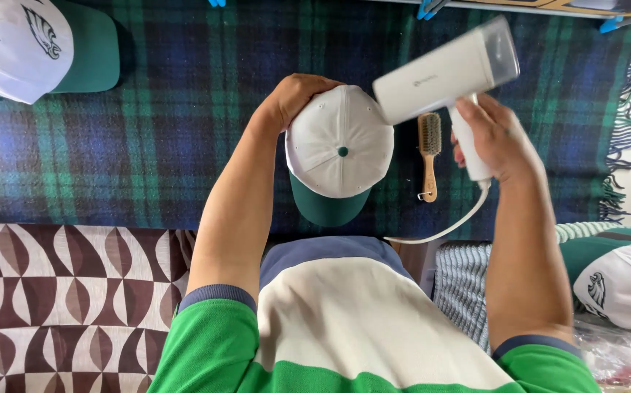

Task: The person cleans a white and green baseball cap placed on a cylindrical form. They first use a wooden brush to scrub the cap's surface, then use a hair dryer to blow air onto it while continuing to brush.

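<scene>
My left hand [294, 96] grips the back edge of a white baseball cap [339, 140] with a green brim and green top button, held over a blue and green plaid blanket [148, 124]. My right hand [495, 138] is closed around the handle of a white handheld steamer [439, 73], whose head points left at the cap's crown. The steamer's white cord [446, 227] loops down from the handle toward my body.
A wooden bristle brush [429, 154] lies on the blanket right of the cap. Another white and green cap [32, 45] sits top left, a third one [621, 280] lower right on striped cloth. A brown patterned fabric [68, 298] covers the lower left.
</scene>
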